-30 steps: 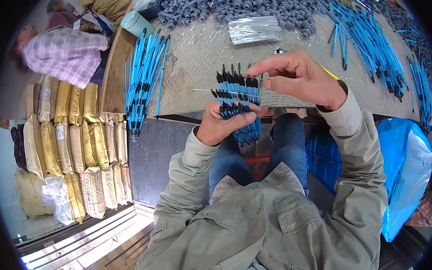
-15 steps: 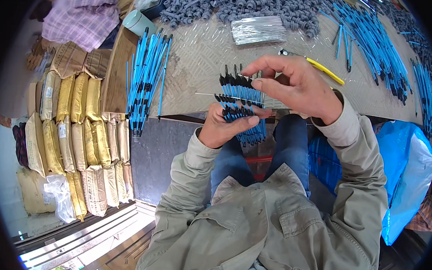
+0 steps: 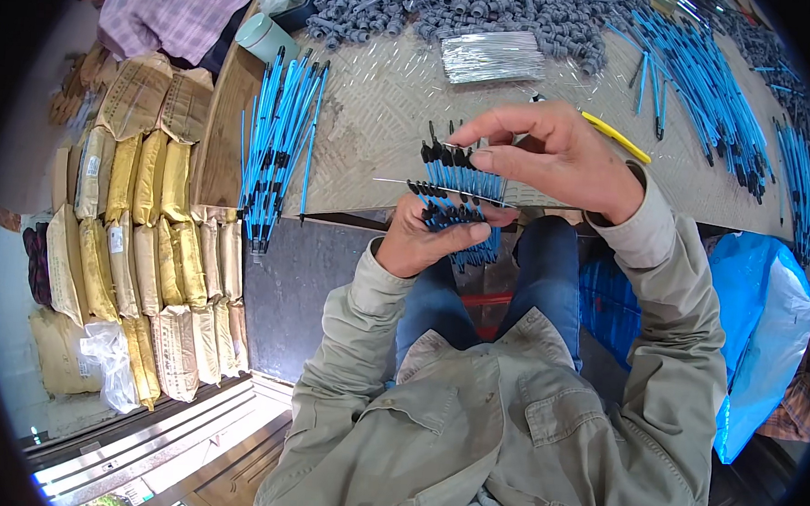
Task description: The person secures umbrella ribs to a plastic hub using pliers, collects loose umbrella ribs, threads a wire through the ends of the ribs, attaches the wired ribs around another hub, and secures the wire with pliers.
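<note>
Blue sticks w/ black tips sit in a small bunch in the left hand. That hand's grip is pressed shut round the bunch, thumb on top, tips fanned out & pointing up twd the table. The bunch is held over the lap, just at the table's near edge.

Right hand hovers just above the bunch, palm down, wrist bent, fingers curled. Its thumb & 1st finger are pressed together on a thin silver wire. The wire lies flat across the black tips, sticking out to the left past the bunch.

Both arms come up from the bottom in grey-green sleeves, elbows out.

On the table, left of the hands, is a pile of long blue sticks. More blue sticks lie in a big heap far right. A bundle of silver wires is up top in the middle, w/ a heap of small grey parts behind it. A yellow pen pokes out from behind the right hand. A pale green cup stands at the table's left corner.

Tan & yellow sacks are stacked on the floor at left. A blue plastic bag sits at right. Nothing blocks the hands.
</note>
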